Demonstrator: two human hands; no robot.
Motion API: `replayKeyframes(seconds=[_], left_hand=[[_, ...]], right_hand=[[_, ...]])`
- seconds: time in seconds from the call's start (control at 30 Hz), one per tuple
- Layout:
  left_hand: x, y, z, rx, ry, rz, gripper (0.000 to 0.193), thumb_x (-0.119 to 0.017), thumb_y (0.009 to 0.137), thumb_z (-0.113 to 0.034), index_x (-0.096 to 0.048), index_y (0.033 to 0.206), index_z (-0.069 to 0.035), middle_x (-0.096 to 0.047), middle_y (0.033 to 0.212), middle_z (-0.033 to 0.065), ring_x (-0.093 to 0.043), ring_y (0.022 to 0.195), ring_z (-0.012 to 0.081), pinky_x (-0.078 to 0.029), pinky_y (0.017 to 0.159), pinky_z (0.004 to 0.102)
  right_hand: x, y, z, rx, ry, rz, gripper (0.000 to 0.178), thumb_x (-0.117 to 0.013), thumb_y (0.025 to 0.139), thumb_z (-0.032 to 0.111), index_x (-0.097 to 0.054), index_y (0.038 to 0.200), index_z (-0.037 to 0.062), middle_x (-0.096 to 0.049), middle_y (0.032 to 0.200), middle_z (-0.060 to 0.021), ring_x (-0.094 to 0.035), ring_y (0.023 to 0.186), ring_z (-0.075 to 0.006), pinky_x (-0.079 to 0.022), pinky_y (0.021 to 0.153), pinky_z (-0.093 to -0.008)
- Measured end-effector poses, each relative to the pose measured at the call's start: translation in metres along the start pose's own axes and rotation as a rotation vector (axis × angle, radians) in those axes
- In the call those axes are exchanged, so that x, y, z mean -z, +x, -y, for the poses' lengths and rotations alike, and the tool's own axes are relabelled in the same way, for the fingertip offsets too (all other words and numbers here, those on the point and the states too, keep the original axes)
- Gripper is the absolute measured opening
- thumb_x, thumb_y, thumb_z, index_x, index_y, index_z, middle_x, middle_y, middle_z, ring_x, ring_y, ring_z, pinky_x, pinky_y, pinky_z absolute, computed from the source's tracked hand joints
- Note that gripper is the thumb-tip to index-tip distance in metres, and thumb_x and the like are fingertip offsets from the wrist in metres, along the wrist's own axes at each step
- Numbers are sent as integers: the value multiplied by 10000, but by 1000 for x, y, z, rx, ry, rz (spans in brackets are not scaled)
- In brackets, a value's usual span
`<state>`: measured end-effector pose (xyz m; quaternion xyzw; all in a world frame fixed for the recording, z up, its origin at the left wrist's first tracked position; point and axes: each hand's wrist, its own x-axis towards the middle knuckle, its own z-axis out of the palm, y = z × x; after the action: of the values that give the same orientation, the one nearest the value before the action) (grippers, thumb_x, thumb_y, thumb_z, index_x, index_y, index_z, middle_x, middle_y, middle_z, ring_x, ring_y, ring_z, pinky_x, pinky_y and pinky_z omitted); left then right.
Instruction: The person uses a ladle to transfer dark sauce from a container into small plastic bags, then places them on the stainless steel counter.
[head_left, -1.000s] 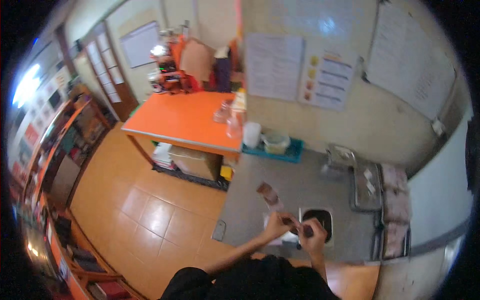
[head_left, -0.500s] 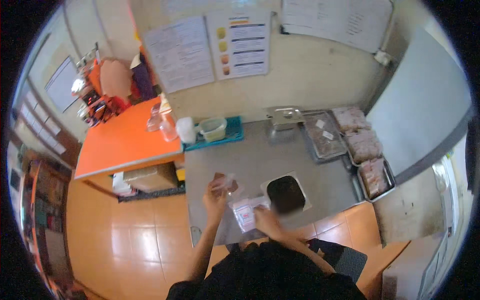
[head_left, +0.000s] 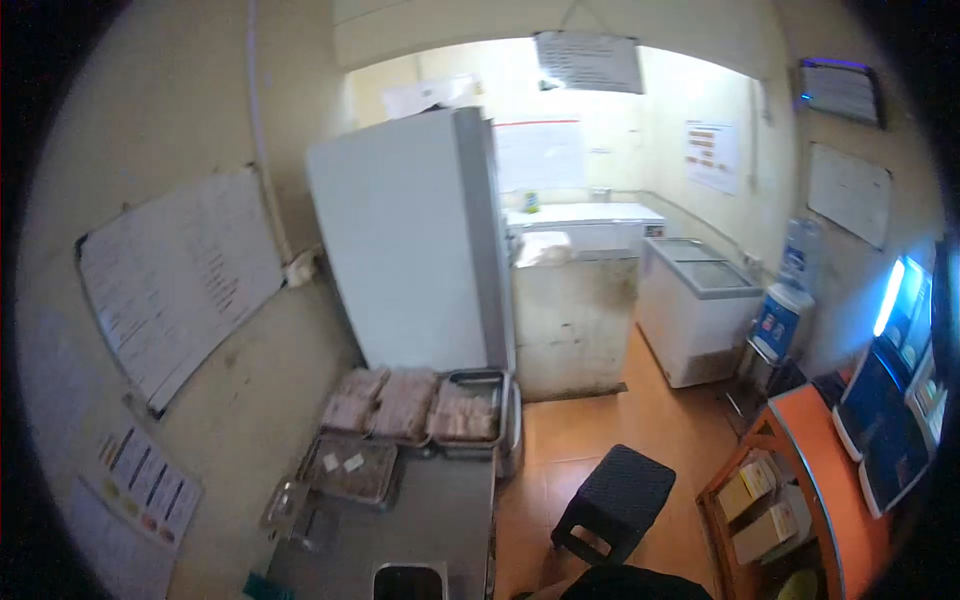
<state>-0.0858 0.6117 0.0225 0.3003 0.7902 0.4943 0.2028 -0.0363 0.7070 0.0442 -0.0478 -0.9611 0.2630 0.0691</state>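
Neither of my hands shows in the head view; only a piece of black clothing (head_left: 640, 583) appears at the lower edge. Nearest to me on the steel table (head_left: 440, 510) is a square metal pan (head_left: 410, 580) with dark contents, cut off by the lower edge. Behind it lies a clear-lidded tray (head_left: 352, 468) with two white labels. At the table's far end, packed pinkish bags fill metal trays, among them a right-hand tray (head_left: 468, 405). A steel lidded container (head_left: 290, 505) sits by the wall.
A black plastic stool (head_left: 615, 505) stands on the orange tiled floor right of the table. Beyond are a tall grey-white cabinet (head_left: 400, 240), a low wall (head_left: 570, 335), a chest freezer (head_left: 690, 320) and a water dispenser (head_left: 780, 315). An orange counter (head_left: 835, 470) with screens is at right.
My view has swung to the right. Both hands, the clear plastic bag and the packet at the right hand have left the picture; the stool and freezer area have come into it.
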Motion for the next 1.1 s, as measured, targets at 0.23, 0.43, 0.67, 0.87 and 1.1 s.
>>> replayKeyframes(seconds=[0.23, 0.43, 0.67, 0.87, 1.1], left_hand=[[-39, 23, -33, -101, 113, 209, 172, -660, 844, -50, -610, 1002, -1, -632, 893, 100, -597, 815, 220, -492, 747, 349], [-52, 25, -33, -131, 156, 261, 162, -654, 844, -59, -615, 991, -1, -625, 863, 105, -591, 789, 241, -493, 737, 370], [-17, 14, 30, -55, 172, 121, 153, -647, 844, -69, -622, 978, -1, -617, 829, 111, -583, 760, 266, -493, 725, 394], [28, -32, 193, -202, 382, -267, 147, -641, 843, -79, -627, 967, -1, -610, 800, 116, -576, 734, 287, -494, 715, 415], [49, -81, 49, 25, 508, -903, 228, -600, 870, -193, -622, 1030, -32, -615, 943, 156, -543, 979, 327, -385, 844, 480]], right_hand=[[18, 1, -15, -69, -4, -29, 238, -619, 813, 189, -658, 962, 7, -640, 1019, -208, -623, 919, -392, -492, 831, -497], [15, 3, -19, -87, 15, -13, 258, -638, 796, 195, -658, 970, 6, -636, 1042, -210, -614, 950, -395, -482, 858, -502], [-18, 12, 5, -37, 16, 84, 284, -661, 775, 202, -658, 980, 5, -632, 1070, -212, -603, 986, -398, -470, 890, -508], [-48, -13, 21, -4, 151, -359, 188, -697, 636, 160, -671, 815, 111, -636, 937, -120, -599, 933, -341, -469, 775, -465], [-28, -18, 10, -117, 322, -53, 121, -691, 723, 116, -650, 812, 46, -667, 761, -143, -675, 741, -321, -520, 659, -402]])
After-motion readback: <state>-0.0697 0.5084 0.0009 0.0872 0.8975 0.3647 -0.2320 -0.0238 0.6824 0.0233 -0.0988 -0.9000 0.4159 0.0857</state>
